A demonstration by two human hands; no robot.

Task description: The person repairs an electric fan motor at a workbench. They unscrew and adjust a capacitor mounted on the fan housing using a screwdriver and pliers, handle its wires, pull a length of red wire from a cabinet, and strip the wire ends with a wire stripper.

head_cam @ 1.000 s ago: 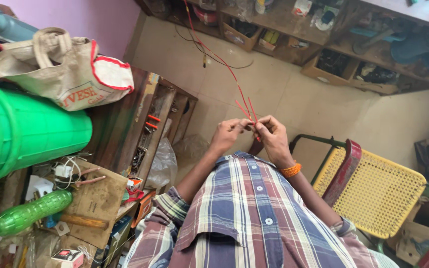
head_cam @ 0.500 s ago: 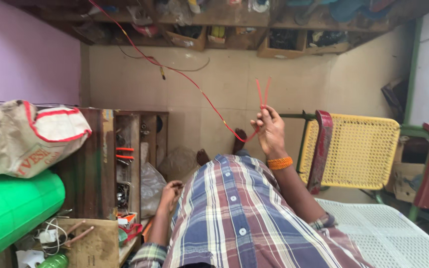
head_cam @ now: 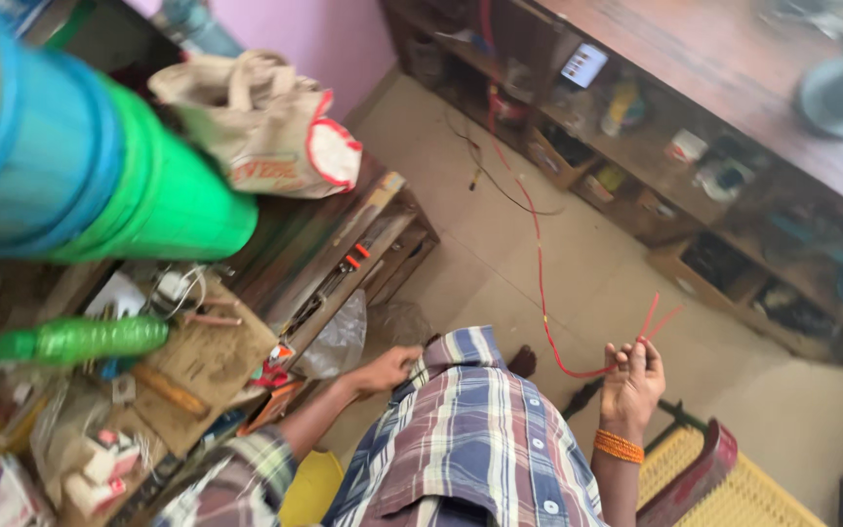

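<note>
Room: workshop, beige tiled floor (head_cam: 500,254), pink wall (head_cam: 334,34) at top, view tilted.
Far left: stacked tubs (head_cam: 80,166), yellow, blue and green, blurred, close to camera.
Bag: cream cloth bag (head_cam: 265,122) with red trim, lying on top edge of wooden rack (head_cam: 343,263), just right of tubs.
Bench: cluttered bench (head_cam: 197,361) at lower left; green bottle (head_cam: 80,340) lying on its side near left edge, white plug and cord (head_cam: 173,288) above it, small cartons (head_cam: 100,468) at bottom left corner.
Rack: red-handled pliers (head_cam: 353,259) on a shelf edge; clear plastic bag (head_cam: 339,342) on floor at rack foot.
Person: plaid shirt (head_cam: 470,439), seen from above.
Left hand: left hand (head_cam: 387,369) low beside shirt, near plastic bag, fingers curled; holds nothing I can make out, cannot tell if gripping.
Wire: red wire (head_cam: 539,283) runs from shelves at top down across floor, loops under right hand; two loose ends stick up past fingertips.
Right hand: right hand (head_cam: 631,381) raised, fingers pinched closed on wire; orange bangles (head_cam: 619,446) at wrist.
Shelves: dark wooden shelving (head_cam: 695,146) along right side, boxes and jars inside, blurred.
Chair: yellow mesh chair (head_cam: 734,488) with dark red frame, bottom right corner, just beside right forearm.
</note>
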